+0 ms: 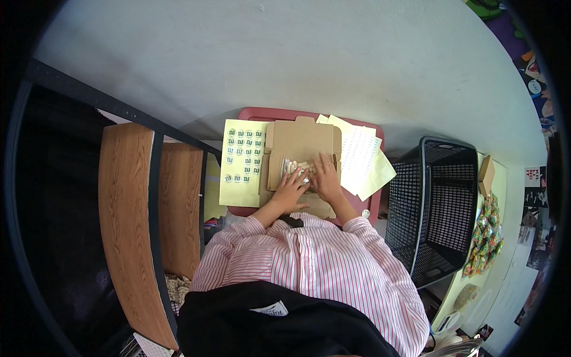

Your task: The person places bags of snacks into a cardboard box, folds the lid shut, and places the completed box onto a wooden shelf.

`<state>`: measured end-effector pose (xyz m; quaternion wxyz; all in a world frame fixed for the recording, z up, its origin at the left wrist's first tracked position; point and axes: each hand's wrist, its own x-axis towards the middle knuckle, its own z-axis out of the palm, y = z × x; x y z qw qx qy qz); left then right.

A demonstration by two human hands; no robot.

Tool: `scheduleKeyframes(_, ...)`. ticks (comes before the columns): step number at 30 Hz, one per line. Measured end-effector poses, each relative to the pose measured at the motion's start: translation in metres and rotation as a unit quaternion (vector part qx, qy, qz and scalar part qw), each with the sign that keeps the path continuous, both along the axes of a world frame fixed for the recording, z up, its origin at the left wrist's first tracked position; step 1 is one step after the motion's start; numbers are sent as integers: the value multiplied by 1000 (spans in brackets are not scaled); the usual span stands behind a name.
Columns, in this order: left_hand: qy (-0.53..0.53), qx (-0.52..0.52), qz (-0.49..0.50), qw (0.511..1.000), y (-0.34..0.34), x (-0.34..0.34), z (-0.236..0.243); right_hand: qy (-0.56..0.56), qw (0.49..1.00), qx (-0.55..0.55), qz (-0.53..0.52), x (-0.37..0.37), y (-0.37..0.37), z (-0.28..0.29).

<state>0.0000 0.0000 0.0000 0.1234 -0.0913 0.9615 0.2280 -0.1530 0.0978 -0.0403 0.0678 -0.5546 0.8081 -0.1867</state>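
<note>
My left hand (290,195) lies palm down with fingers spread over small pale, finger-shaped pieces (295,165) that appear to be in a clear packet, inside an open brown cardboard box (303,134). My right hand (327,181) rests at the right of the pieces, fingers extended and touching them, partly hiding them. A yellow sheet (235,190) with rows of round green-and-white stickers lies left of the box. More pale yellow and white printed sheets (357,166) fan out at its right. All sit on a red tray (262,112).
Wooden shelves (125,226) in a black metal frame (83,89) stand left. A black plastic basket (436,208) is at the right, beside a pale ledge (499,172) holding colourful wrapped packets (485,235) and a small cardboard box (486,175). A wall (285,53) stands ahead.
</note>
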Motion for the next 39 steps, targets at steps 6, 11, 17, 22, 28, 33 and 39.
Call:
scheduleKeyframes(6,24,12,6,1000,-9,-6,5,31,987,155,42,4,-6,42)
scheduleKeyframes(11,222,126,82,963,-28,3,-4,83,992,76,47,2,1,52)
scheduleKeyframes(17,225,219,497,809,-69,15,-47,-279,904,-86,-312,-35,6,34)
scheduleKeyframes(22,175,295,465,816,-78,12,-48,-296,912,-89,-268,-49,7,-1)
scheduleKeyframes(28,188,512,531,648,-71,20,-37,-473,825,-88,-297,-43,13,-1)
scheduleKeyframes(33,267,543,508,613,-57,31,-43,-623,726,-102,-273,-38,23,10)
scheduleKeyframes(39,250,592,505,576,-47,45,-52,-581,738,-164,-300,-21,30,2)
